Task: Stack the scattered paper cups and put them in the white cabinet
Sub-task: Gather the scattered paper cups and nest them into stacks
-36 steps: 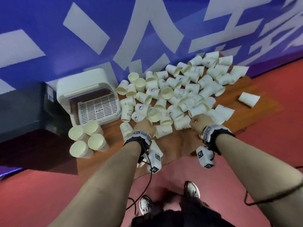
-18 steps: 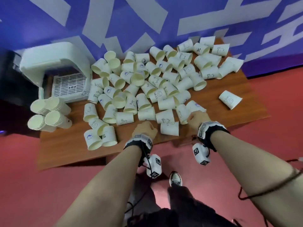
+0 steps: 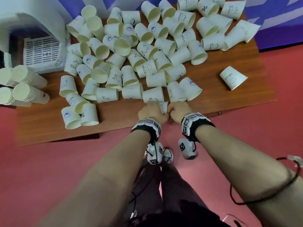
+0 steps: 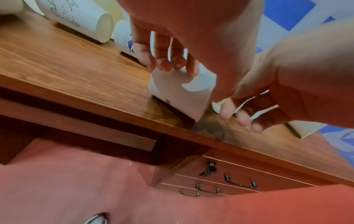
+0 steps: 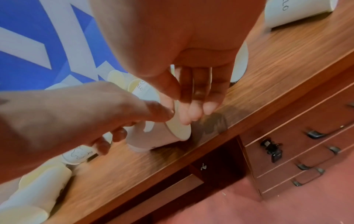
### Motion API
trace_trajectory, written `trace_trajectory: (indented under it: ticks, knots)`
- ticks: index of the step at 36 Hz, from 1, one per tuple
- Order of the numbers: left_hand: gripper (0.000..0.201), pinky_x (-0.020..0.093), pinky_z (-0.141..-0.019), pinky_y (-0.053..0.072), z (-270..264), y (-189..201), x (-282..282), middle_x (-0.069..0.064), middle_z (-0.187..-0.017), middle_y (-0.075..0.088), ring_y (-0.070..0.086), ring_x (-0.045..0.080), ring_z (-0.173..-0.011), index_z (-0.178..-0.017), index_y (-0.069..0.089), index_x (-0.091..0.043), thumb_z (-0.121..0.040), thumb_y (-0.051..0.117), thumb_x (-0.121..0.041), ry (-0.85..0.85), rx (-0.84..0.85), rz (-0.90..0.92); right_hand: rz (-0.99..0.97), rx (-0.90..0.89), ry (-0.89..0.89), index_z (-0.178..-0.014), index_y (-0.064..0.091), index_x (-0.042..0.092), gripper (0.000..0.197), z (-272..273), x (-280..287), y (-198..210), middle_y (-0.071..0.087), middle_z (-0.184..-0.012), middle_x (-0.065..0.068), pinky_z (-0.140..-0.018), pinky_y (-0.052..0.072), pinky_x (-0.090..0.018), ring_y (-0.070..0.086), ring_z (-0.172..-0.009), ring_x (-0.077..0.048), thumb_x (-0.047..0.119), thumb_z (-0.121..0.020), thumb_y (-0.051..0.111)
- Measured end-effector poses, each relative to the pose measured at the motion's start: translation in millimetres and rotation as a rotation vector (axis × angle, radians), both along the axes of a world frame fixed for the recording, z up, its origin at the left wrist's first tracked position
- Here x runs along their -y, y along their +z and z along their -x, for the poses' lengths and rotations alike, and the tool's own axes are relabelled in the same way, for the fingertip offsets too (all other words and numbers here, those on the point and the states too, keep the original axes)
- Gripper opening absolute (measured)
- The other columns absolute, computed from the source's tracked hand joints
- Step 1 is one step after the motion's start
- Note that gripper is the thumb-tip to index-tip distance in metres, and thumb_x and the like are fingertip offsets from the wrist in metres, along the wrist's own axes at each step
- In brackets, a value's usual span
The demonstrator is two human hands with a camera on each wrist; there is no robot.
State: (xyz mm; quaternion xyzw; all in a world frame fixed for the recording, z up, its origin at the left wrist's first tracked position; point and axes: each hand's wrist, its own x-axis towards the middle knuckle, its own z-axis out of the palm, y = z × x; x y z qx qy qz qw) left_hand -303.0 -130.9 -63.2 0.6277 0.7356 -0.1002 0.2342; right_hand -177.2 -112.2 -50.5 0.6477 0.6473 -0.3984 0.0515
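Many white paper cups (image 3: pixel 147 46) lie scattered on their sides over the wooden table (image 3: pixel 123 115). The white cabinet (image 3: pixel 32 18) stands open at the back left, with a slotted tray (image 3: pixel 41 53) inside. My two hands meet at the table's front edge on one cup (image 3: pixel 164 105) lying on its side. My left hand (image 3: pixel 150 112) grips its body, fingers curled over the top (image 4: pixel 191 78). My right hand (image 3: pixel 179 110) pinches the cup's rim (image 5: pixel 178 128) between thumb and fingertips (image 5: pixel 189 106). The cup (image 4: pixel 178 97) rests on the wood.
Several finished stacks of cups (image 3: pixel 23 86) lie at the table's left end in front of the cabinet. One lone cup (image 3: pixel 232 79) lies apart on the right. Drawers with dark handles (image 4: pixel 239 178) sit under the table. The floor is red, and a blue wall runs behind.
My hands were apart with a cup lying between them; they have closed in from both sides and now hold that cup. My head has tilted down and closer.
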Motion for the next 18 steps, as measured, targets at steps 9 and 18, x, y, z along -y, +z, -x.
trace_trajectory:
  ticks: [9, 18]
  knots:
    - [0.056, 0.035, -0.067, 0.04, 13.1, 4.1, 10.5, 0.01, -0.121, 0.051, 0.059, 0.032, -0.101, -0.121, 0.049, -0.015, -0.087, 0.05, -0.059, 0.096, -0.022, -0.014, -0.152, 0.004, -0.133, -0.106, 0.065, 0.013, 0.021, 9.7, -16.4, 7.7, 0.067, -0.101, -0.01, -0.077, 0.05, -0.031, 0.062, -0.093, -0.027, 0.022, -0.091, 0.054]
    - [0.046, 0.039, -0.074, 0.043, 50.4, 9.0, 30.9, 0.01, -0.122, 0.05, 0.058, 0.034, -0.103, -0.124, 0.046, -0.012, -0.092, 0.048, -0.045, 0.142, -0.014, -0.018, -0.042, 0.015, -0.143, -0.104, 0.069, 0.013, 0.025, 46.1, -39.2, -1.6, 0.068, -0.107, -0.011, -0.072, 0.045, -0.028, 0.063, -0.102, -0.029, 0.032, -0.089, 0.064]
